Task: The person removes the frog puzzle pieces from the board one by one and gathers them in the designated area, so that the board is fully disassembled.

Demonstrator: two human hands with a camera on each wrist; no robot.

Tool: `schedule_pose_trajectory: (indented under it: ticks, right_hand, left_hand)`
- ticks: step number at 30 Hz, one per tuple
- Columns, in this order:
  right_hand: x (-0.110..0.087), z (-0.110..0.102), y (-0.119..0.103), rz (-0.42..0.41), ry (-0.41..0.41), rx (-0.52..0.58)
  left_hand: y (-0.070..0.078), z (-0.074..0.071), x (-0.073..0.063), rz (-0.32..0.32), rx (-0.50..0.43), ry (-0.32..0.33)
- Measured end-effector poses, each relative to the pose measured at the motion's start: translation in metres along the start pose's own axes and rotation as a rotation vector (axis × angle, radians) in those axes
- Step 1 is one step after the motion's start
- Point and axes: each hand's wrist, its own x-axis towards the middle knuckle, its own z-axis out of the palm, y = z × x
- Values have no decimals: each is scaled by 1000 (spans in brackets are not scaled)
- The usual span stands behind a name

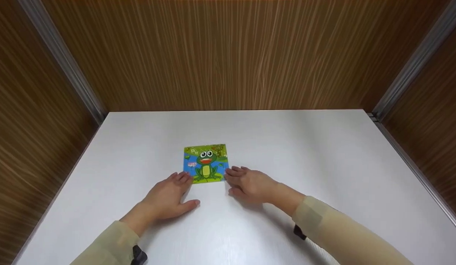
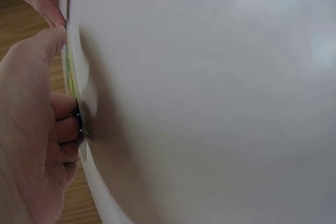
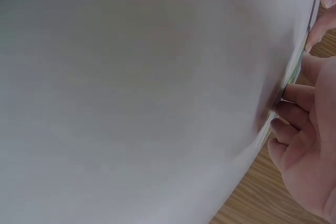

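Observation:
A flat square picture board (image 1: pixel 206 163) with a green cartoon frog on it lies on the white table. My left hand (image 1: pixel 168 198) rests at its lower left corner, fingertips over the edge and thumb pointing off to the right. At the lower right corner my right hand (image 1: pixel 254 185) touches the side edge with its fingertips. Both hands lie palm down in the head view. In the left wrist view the board's thin green edge (image 2: pixel 70 72) shows beside the left hand. The right wrist view has the right hand's fingers (image 3: pixel 298 98) loosely bent beside the board.
The white table (image 1: pixel 287 140) reaches back to a wood-grain panel (image 1: pixel 228 55). Wood-grain side walls (image 1: pixel 33 92) with metal strips stand at left and right. Light sleeves (image 1: pixel 106 244) cover both forearms, with a dark strap piece (image 1: pixel 139 254) at the left wrist.

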Motion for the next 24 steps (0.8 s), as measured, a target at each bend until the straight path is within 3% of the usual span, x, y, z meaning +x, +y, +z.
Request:
schedule_pose_trajectory:
  ticks: [12,24]
  right_hand:
    - [-38,7,6,-14,46,9]
    - [-68,8,2,-42,69,31]
  left_hand:
    - [26,6,7,66,0,-10]
    - [48,9,-1,127,29,19]
